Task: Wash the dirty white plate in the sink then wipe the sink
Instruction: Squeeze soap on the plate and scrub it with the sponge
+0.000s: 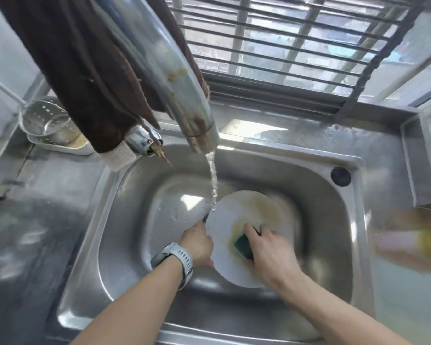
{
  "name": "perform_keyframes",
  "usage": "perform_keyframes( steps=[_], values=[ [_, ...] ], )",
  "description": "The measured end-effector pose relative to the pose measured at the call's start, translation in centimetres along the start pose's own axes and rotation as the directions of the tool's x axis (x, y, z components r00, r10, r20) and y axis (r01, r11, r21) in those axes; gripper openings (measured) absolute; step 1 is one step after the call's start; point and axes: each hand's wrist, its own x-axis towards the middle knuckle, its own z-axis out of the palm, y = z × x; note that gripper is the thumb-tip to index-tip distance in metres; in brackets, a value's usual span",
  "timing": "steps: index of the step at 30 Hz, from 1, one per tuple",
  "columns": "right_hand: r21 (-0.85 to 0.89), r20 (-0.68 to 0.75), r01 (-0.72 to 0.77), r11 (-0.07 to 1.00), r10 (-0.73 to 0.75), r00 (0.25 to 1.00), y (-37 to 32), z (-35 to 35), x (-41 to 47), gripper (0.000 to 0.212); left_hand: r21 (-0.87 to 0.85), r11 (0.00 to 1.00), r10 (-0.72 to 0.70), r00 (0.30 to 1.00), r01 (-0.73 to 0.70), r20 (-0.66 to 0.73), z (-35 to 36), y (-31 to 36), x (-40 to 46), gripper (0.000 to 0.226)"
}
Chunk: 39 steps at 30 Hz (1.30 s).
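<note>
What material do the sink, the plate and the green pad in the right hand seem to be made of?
Sink: most likely stainless steel, brushed and glossy, since it reflects the window light.
Plate: probably glazed ceramic, though melamine is possible; smooth, white, opaque, with yellowish stains.
Green pad: seemingly a synthetic scouring sponge, dark green and matt, pressed under the right hand.

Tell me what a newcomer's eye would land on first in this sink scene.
First, the white plate in the middle of the steel sink, smeared yellow-brown, with the left hand holding its edge and the right hand pressing a green sponge onto it. Next, the stained faucet looming from the top, its water hitting the plate's upper left rim. A brown cloth hangs beside the faucet.
</note>
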Motion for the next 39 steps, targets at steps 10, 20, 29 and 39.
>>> perform_keyframes(
  steps=[10,20,29,39],
  values=[
    [-0.026,-0.032,-0.059,0.998,0.058,0.998,0.7,-0.4,0.1,0.055,0.015,1.0,-0.005,0.999,0.005,-0.034,-0.1,0.0,0.2,0.056],
    [0.005,-0.09,-0.2,0.98,0.2,0.976,1.8,0.2,0.6,0.059,-0.007,1.0,-0.008,0.996,0.008,-0.086,0.8,1.0,-1.3,0.037],
    [0.028,-0.081,-0.23,0.973,0.231,0.969,2.4,-1.5,3.5,0.055,-0.052,0.999,-0.01,0.996,0.005,-0.093,0.5,0.6,-1.3,0.036],
    [0.182,-0.046,-0.194,0.964,0.206,0.977,1.7,-1.8,3.5,0.045,-0.266,0.96,0.052,0.989,-0.087,-0.135,0.7,0.3,-2.7,0.018]
  ],
)
